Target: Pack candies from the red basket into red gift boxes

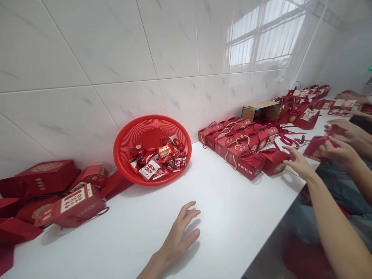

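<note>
My left hand [180,231] hovers over the white table [215,232], with nothing in it and its fingers apart. At the right, my right hand [300,164] has its thumb and fingers at the edge of a small red gift box [274,161]. That box sits at the near end of a block of red gift boxes [232,145], some with cord handles. Against the wall, a red plastic basket [123,162] holds wrapped candies [165,151] and a white printed packet [149,169].
More red gift boxes [77,205] lie piled at the left. An open cardboard box [252,112], red ribbons [290,141] and further red boxes [308,118] stand along the wall. At the right, another person's hands [338,149] hold a red piece.
</note>
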Action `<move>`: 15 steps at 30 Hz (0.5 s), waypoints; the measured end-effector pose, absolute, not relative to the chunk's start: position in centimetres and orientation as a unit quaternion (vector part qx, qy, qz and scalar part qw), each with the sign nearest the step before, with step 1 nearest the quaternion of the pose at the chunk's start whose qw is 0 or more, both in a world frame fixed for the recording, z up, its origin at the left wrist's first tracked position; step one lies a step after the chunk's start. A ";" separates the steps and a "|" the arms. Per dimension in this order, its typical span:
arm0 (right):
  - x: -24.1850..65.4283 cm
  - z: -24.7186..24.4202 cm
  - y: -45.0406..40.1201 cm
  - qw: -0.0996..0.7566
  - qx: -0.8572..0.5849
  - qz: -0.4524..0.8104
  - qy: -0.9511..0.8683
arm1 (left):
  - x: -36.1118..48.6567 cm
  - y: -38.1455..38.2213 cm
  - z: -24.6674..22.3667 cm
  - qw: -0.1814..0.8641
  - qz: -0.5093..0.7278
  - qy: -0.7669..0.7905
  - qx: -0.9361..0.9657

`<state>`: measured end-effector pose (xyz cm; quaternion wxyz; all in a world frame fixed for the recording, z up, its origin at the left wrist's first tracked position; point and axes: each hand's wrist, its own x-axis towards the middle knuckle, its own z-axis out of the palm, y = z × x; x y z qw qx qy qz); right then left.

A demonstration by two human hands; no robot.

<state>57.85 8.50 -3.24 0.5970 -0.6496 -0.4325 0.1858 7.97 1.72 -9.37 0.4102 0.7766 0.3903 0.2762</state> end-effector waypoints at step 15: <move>55.0 -8.0 13.1 0.563 -0.754 0.081 -0.329 | 8.0 1.5 -9.2 0.428 0.250 0.391 0.776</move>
